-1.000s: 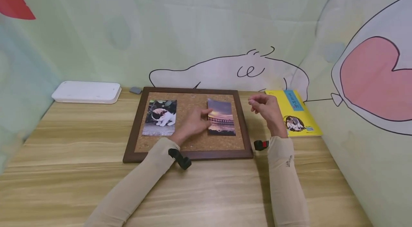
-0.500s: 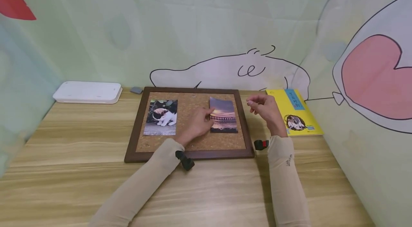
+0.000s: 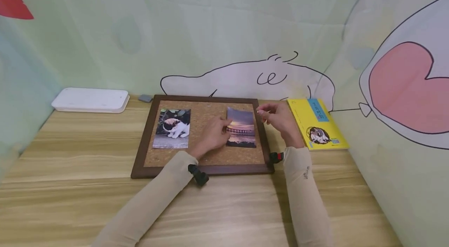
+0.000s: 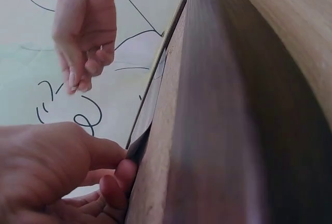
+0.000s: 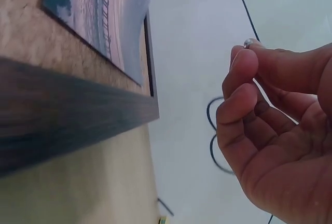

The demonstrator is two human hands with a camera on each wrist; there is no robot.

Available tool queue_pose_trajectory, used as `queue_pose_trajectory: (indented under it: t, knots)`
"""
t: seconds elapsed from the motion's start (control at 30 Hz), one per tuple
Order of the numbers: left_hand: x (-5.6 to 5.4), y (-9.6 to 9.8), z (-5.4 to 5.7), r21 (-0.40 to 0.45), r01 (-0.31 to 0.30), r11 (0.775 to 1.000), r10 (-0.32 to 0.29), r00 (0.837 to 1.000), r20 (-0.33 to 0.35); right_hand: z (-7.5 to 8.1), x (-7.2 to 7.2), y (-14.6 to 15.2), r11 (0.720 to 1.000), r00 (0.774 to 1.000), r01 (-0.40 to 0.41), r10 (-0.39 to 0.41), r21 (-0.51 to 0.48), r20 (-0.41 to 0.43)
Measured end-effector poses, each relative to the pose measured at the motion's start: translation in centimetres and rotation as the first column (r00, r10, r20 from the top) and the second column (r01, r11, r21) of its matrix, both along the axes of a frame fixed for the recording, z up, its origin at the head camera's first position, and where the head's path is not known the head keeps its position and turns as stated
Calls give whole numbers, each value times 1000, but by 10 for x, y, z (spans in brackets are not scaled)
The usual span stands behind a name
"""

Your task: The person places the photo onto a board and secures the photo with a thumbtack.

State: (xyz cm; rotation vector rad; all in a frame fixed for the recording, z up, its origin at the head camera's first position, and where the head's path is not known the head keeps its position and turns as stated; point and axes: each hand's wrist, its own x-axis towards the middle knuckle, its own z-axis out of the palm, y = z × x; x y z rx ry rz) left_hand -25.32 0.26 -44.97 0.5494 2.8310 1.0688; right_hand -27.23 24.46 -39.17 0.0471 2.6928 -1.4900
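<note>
A framed cork board (image 3: 207, 153) lies on the table with two photos on it. My left hand (image 3: 212, 134) pinches the left edge of the sunset photo (image 3: 241, 126), and the left wrist view shows that edge curling up from the cork between thumb and fingers. Above the board's right side is my right hand (image 3: 280, 118), its thumb and forefinger pinching a small shiny metal thumbtack (image 5: 249, 43). Only the tack's rounded silver part shows clearly. The cat photo (image 3: 172, 129) lies flat on the board's left half.
A yellow book (image 3: 319, 138) lies right of the board. At the back left sit a white flat case (image 3: 91, 100) and a small grey block (image 3: 145, 98), the block close to the frame's corner. A printed cloth wall (image 3: 210, 36) rises directly behind the table (image 3: 224, 208).
My left thumb and fingertips have closed together on the sunset photo's left edge. My right hand has moved left with the thumbtack, from beside the board to over its right frame.
</note>
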Motion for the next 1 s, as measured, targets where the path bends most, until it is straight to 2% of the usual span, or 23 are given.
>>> queue_pose_trajectory:
  t: [0.23,0.47,0.7,0.77,0.93,1.0]
  knots:
    - [0,-1,2,-20,-10,1000,10,1000,19,10,-16,-18,989,991,-131,129,69,34]
    - [4,3,1,-36,-10,999,10,1000,-15,6,-30,-28,961,973,-226,216,158,82]
    - [6,6,-2,-38,-31,999,29,999,-40,-2,-45,-30,936,953,-292,267,197,142]
    - [3,6,-10,-34,-31,999,29,997,-65,-4,-48,-30,930,948,-306,278,205,153]
    - [2,5,-9,-31,-35,999,32,996,-88,-8,-53,-33,933,948,-300,268,198,172]
    - [6,4,-2,-31,-38,999,36,998,-59,-10,-55,-34,937,949,-290,256,195,185]
